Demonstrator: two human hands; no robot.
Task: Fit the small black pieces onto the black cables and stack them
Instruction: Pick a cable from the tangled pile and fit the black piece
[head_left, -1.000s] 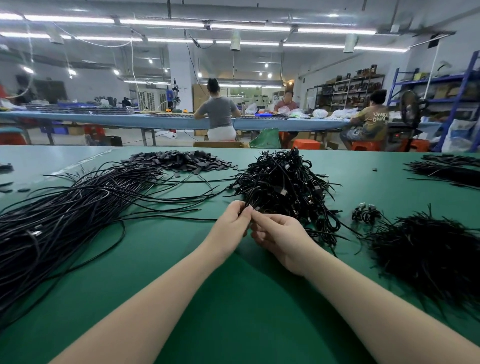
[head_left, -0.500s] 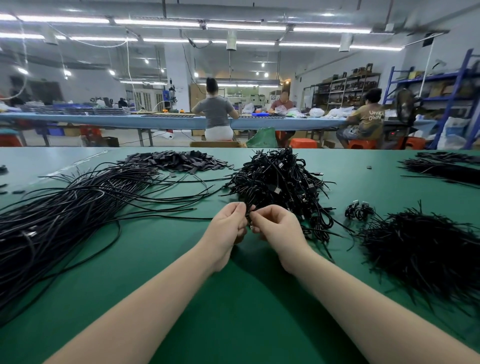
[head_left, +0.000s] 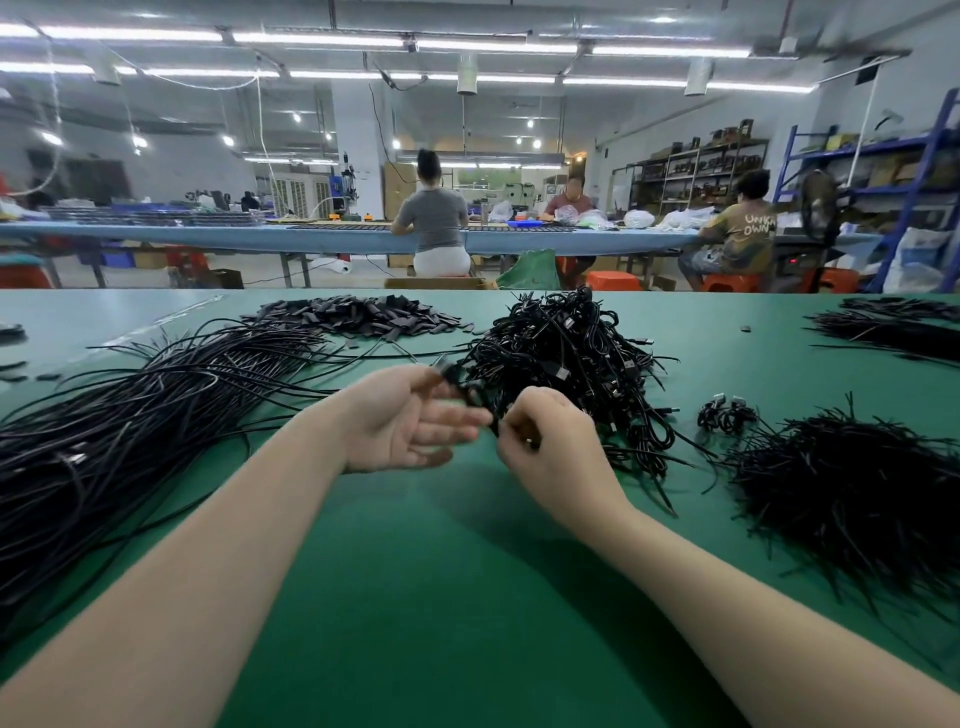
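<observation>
Far left: big bundle of long loose cables (head_left: 130, 431) sprawled across the green table (head_left: 467, 597), strands fanning toward the centre. Behind it, toward the far edge, a flat heap of small black pieces (head_left: 358, 314).

My left hand (head_left: 410, 421) is palm-up over the table, fingers mostly straight and spread (blurred, so detail is soft). Thumb and forefinger look to be pinching the end of one black cable (head_left: 470, 395) near its tip; the other fingers hold nothing. The dark blob at the fingertips may be a fitted piece, cannot tell through the blur.

That cable runs the short way across to my right hand (head_left: 545, 441), which is curled with fingertips pinched on it. Hands are near each other, not touching.

Just behind and right of the right hand: the tangled stack of coiled cables (head_left: 571, 358), plugs sticking out, loose ends trailing to the near side. Right of that, a small coiled bunch with metal connectors (head_left: 727, 413) sits alone. Further right, a bristly mound of thin black ties (head_left: 852, 483). Far right edge at the back, another cable bundle (head_left: 898, 327).

Background: a long blue bench (head_left: 311, 236) with three people seated at it, shelving on the right
</observation>
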